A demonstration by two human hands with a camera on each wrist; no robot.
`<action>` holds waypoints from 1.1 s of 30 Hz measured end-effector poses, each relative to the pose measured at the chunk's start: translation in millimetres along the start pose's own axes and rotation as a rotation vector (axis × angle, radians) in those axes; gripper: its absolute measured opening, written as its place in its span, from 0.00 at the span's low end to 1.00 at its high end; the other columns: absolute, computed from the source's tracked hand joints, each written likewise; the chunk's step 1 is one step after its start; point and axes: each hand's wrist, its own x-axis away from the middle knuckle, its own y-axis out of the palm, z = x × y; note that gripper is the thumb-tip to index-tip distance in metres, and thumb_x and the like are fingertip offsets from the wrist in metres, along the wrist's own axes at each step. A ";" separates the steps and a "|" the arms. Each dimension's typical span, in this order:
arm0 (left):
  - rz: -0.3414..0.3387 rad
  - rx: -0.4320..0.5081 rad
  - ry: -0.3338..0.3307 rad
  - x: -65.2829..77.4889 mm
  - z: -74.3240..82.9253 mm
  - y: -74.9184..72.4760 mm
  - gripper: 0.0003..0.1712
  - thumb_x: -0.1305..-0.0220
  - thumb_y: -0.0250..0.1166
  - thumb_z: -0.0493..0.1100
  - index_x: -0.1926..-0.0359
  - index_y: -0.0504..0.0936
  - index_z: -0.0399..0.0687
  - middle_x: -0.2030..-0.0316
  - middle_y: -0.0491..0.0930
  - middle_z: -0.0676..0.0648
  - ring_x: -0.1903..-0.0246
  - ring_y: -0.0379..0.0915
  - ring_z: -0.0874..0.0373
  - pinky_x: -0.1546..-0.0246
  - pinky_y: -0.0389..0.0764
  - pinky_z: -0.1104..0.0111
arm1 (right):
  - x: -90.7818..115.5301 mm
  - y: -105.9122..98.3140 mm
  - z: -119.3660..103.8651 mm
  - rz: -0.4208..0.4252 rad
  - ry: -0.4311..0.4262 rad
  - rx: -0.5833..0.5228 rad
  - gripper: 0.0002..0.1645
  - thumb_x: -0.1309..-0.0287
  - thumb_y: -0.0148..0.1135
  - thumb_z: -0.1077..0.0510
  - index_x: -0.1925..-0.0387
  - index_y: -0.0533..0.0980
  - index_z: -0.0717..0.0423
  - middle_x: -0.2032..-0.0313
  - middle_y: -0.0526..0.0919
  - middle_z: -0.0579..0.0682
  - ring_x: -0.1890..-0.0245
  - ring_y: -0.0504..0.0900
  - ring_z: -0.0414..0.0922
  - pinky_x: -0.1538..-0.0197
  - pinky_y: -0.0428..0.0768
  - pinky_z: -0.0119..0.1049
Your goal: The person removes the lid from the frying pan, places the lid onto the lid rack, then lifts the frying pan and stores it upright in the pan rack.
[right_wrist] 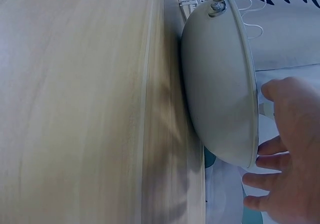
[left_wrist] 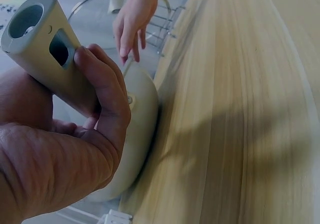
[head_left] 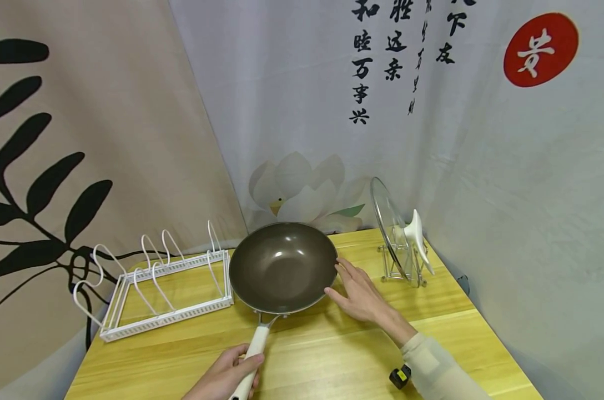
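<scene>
A wok with a dark inside and a pale outside stands on the wooden table. Its white handle points toward me. My left hand grips this handle, with fingers curled round it; the hollow handle end shows in the left wrist view. At the wok's right rim is my right hand, fingers spread and fairly straight, fingertips right at the edge. The right wrist view shows the wok's pale outer wall beside the right-hand fingers.
Left of the wok lies a white rack with several wire loops. At the back right, a small wire stand holds a glass lid and a white utensil. A small black-and-yellow object is near the right sleeve. Curtains hang behind the table.
</scene>
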 end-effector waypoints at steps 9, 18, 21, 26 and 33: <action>0.024 0.005 0.018 -2.2 -2.8 8.5 0.29 0.21 0.57 0.52 0.39 0.69 0.27 0.73 0.82 0.52 0.76 0.79 0.63 0.74 0.83 0.72 | 1.2 0.8 -0.7 0.004 -0.013 0.003 0.48 0.27 0.52 0.32 0.24 0.62 0.63 0.19 0.57 0.56 0.23 0.66 0.58 0.21 0.63 0.60; 0.020 0.038 0.019 -3.4 -1.9 16.5 0.29 0.22 0.57 0.51 0.38 0.67 0.28 0.72 0.82 0.53 0.76 0.78 0.64 0.74 0.84 0.71 | -2.7 2.0 -0.5 0.005 0.000 -0.002 0.46 0.26 0.53 0.34 0.23 0.61 0.63 0.19 0.57 0.56 0.24 0.67 0.59 0.22 0.64 0.60; 0.033 0.035 0.017 -4.2 -2.0 18.7 0.29 0.22 0.57 0.52 0.39 0.67 0.28 0.72 0.82 0.52 0.76 0.78 0.63 0.74 0.83 0.71 | -4.1 2.3 -0.4 0.003 0.000 0.000 0.46 0.26 0.52 0.34 0.23 0.61 0.63 0.19 0.57 0.56 0.25 0.68 0.60 0.22 0.65 0.59; 0.039 0.040 0.016 -6.3 -3.5 21.3 0.31 0.22 0.58 0.51 0.37 0.66 0.27 0.73 0.82 0.52 0.77 0.78 0.64 0.74 0.83 0.71 | -5.3 1.7 0.0 -0.013 0.005 0.002 0.46 0.25 0.51 0.34 0.23 0.61 0.62 0.19 0.56 0.55 0.24 0.67 0.60 0.22 0.64 0.59; 0.044 0.039 0.028 -8.2 -5.6 23.8 0.33 0.22 0.58 0.50 0.34 0.64 0.25 0.72 0.82 0.51 0.76 0.78 0.63 0.74 0.83 0.71 | -6.8 -0.1 -0.2 -0.014 -0.002 0.009 0.44 0.25 0.52 0.35 0.24 0.62 0.62 0.19 0.57 0.56 0.25 0.68 0.59 0.22 0.65 0.59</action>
